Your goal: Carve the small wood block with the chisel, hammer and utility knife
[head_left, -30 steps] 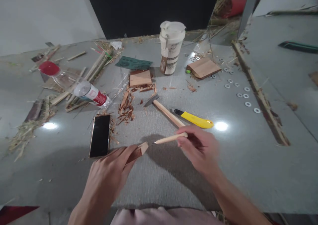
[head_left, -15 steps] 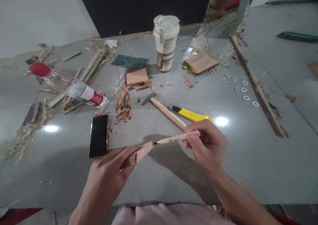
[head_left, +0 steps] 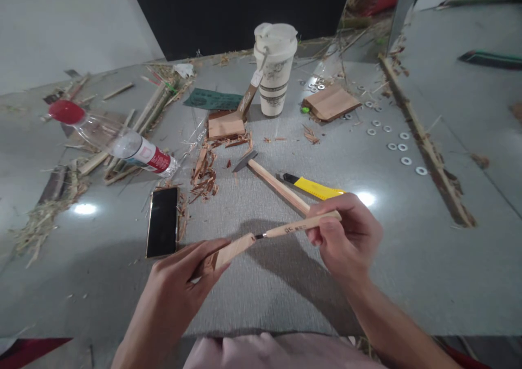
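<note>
In left hand, gripping a flat, pale wooden block, partly hidden, above the grey surface, toward its front edge. In right hand, pinching a slim, pale wooden-handled metal tool, too fine at tip for judging contact.

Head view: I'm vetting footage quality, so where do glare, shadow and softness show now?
Head view: bright glare spots the table left of the phone and beside the yellow cutter; head view: a dark shadow lies between the left hand and right hand; head view: lettering on the wooden-handled tool looks too soft to read.
</note>
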`<action>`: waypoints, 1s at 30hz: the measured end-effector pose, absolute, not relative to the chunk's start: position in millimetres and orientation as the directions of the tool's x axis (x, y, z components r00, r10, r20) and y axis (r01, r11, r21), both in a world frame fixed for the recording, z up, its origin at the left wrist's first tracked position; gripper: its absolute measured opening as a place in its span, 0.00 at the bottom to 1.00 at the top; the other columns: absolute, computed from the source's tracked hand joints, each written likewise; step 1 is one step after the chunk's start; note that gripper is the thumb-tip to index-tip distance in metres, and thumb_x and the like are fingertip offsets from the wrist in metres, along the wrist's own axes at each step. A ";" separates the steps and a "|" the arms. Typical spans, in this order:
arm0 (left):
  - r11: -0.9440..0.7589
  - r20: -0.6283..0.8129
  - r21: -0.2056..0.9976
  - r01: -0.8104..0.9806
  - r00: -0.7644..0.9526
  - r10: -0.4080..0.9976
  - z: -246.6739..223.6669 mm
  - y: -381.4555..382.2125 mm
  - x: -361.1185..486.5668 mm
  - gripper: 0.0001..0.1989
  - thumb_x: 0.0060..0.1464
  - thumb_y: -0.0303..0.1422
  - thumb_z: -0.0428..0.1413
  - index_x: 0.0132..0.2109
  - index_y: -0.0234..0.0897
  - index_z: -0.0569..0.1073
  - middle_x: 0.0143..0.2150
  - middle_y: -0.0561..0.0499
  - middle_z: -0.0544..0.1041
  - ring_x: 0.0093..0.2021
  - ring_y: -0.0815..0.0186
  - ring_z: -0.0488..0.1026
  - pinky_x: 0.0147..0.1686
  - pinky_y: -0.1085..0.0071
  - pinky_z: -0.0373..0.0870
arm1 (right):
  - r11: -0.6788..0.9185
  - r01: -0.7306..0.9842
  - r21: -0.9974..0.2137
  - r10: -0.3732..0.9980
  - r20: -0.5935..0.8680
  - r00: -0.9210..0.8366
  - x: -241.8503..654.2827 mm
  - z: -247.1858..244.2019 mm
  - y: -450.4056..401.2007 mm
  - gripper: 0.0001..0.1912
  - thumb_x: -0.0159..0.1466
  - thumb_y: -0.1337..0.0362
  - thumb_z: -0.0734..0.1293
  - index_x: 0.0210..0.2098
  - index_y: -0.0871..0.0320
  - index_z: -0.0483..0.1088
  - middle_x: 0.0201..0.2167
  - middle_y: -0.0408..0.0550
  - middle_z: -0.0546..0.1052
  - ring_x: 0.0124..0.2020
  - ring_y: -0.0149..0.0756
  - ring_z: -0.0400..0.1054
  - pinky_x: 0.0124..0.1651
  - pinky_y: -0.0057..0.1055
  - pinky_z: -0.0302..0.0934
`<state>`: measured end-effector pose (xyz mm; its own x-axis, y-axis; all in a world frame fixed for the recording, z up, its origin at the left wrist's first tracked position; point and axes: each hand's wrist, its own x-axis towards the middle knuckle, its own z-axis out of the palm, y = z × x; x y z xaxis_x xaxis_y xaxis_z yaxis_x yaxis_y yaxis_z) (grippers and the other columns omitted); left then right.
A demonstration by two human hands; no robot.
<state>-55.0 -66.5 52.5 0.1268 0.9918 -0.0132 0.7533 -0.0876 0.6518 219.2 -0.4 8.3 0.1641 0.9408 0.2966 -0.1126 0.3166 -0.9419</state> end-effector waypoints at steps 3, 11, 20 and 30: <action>-0.097 -0.018 0.657 0.748 0.144 0.989 52.9 -66.0 -55.1 0.10 0.69 0.40 0.63 0.54 0.47 0.84 0.47 0.55 0.88 0.42 0.69 0.84 0.45 0.80 0.78 | 0.318 -0.121 -0.941 0.940 0.296 0.167 219.7 7.2 -1.5 0.06 0.71 0.64 0.74 0.37 0.53 0.75 0.21 0.36 0.73 0.16 0.26 0.66 0.18 0.22 0.59; -0.114 -0.028 0.638 0.762 0.171 0.985 48.6 -65.6 -57.2 0.11 0.70 0.37 0.63 0.57 0.49 0.82 0.51 0.56 0.88 0.46 0.69 0.85 0.48 0.79 0.77 | 0.327 -0.079 -0.942 0.938 0.313 0.149 218.8 7.6 -2.0 0.05 0.71 0.66 0.72 0.37 0.53 0.75 0.21 0.35 0.73 0.16 0.26 0.65 0.18 0.23 0.58; -0.131 -0.060 0.557 0.820 0.196 0.979 48.8 -65.1 -57.0 0.12 0.71 0.37 0.60 0.58 0.48 0.81 0.51 0.52 0.88 0.46 0.63 0.87 0.45 0.73 0.78 | 0.351 0.077 -0.933 0.934 0.354 0.040 220.6 3.6 -9.6 0.04 0.68 0.65 0.75 0.38 0.52 0.77 0.25 0.38 0.77 0.19 0.29 0.68 0.20 0.27 0.59; -0.204 -0.036 0.467 0.860 0.249 0.968 53.0 -61.0 -54.0 0.10 0.71 0.34 0.58 0.54 0.45 0.82 0.46 0.54 0.89 0.41 0.64 0.88 0.39 0.73 0.77 | 0.354 0.065 -0.933 0.934 0.357 0.027 212.9 8.0 -10.8 0.08 0.62 0.64 0.80 0.35 0.52 0.78 0.23 0.38 0.77 0.18 0.26 0.63 0.18 0.26 0.52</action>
